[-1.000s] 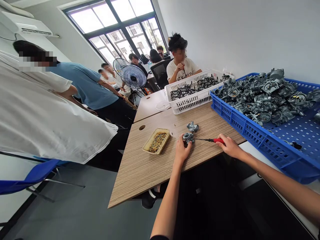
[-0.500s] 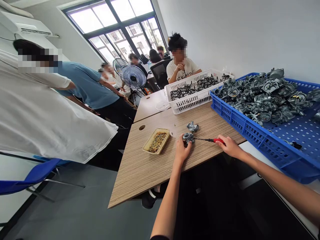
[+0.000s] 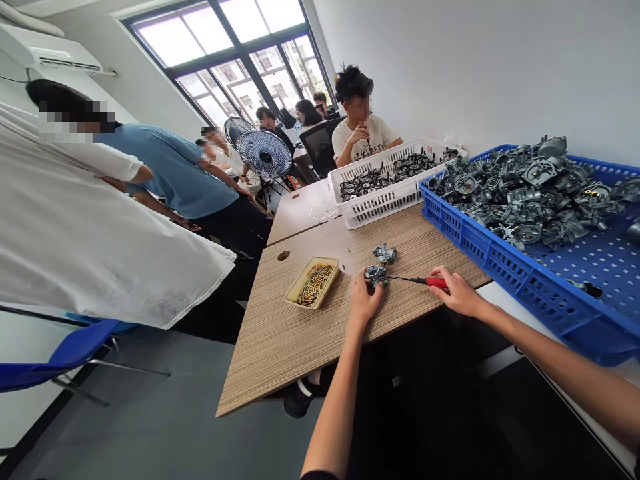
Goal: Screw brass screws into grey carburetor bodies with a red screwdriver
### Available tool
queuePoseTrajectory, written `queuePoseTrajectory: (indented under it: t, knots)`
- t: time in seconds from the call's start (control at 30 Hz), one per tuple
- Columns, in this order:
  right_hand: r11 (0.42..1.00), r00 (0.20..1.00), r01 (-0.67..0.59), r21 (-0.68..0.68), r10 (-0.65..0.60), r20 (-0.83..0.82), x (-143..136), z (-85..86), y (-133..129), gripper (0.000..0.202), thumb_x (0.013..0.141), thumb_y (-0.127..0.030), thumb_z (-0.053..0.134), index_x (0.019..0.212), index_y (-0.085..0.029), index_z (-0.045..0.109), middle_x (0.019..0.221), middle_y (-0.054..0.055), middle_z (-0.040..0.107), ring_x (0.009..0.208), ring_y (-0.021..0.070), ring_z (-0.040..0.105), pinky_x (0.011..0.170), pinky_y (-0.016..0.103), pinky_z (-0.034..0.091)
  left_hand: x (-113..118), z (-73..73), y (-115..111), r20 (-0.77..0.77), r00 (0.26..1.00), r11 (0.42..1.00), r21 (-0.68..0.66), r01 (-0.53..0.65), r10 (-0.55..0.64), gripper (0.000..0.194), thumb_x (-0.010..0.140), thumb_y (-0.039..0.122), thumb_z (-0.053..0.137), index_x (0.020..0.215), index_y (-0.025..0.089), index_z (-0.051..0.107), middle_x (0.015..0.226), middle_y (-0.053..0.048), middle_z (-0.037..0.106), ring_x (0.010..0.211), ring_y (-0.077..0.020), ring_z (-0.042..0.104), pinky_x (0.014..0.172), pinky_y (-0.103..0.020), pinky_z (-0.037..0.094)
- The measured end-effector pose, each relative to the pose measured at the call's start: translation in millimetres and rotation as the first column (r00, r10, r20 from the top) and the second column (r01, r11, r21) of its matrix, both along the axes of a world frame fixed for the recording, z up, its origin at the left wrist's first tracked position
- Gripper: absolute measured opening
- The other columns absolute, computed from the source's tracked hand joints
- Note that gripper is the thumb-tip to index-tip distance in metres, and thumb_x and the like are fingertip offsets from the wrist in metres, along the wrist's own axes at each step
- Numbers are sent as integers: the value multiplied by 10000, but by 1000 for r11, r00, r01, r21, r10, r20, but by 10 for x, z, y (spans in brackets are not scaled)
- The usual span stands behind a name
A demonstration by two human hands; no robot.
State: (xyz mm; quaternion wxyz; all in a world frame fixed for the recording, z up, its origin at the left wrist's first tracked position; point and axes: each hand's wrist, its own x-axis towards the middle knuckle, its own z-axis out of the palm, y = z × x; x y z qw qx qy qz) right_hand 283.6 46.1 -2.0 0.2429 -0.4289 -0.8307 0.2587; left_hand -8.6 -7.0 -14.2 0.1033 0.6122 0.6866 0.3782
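Wood-grain table near a pale wall, with a blue plastic crate of heaped carburetor bodies at right and a white slotted basket farther back, in front of a seated co-worker. Close to the table's near edge, one carburetor body, grasped in left hand, thumb on the near side. Just beyond, a second carburetor body, untouched. In right hand, gripped by its handle, a red-handled screwdriver, shaft nearly level and pointing leftward at the held body. Too small to tell whether seated in a screw head. To the left, a cream tray of brass-coloured screws.

Probably best to brace the body firmly against the tabletop, line the shaft up squarely, press inward before twisting, and turn gently; tilting likely to make the tip slip. Wise, too, to hold the left thumb clear.
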Motion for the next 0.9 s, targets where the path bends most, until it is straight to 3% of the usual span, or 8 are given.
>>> queuePoseTrajectory:
  t: [0.23, 0.9]
  knots:
    - [1000, 1000, 18, 7, -18, -4, 4, -52, 19, 173, 977, -403, 511, 1050, -246, 500, 973, 68, 701, 847, 249, 625, 786, 342, 432, 7, 13, -1, -3, 1000, 1000, -5, -7, 7, 529, 915, 344, 592, 1412, 205, 475, 1115, -96, 689, 984, -234, 611, 914, -366, 492]
    - [1000, 1000, 21, 10, -21, 0, 9, -50, 32, 235, 1015, -473, 463, 961, -252, 521, 771, 23, 651, 714, 222, 589, 685, 299, 384, 10, 20, 0, 9, 1000, 1000, -10, -7, 8, 523, 910, 331, 604, 1405, 218, 480, 1108, -87, 696, 984, -230, 622, 913, -365, 498]
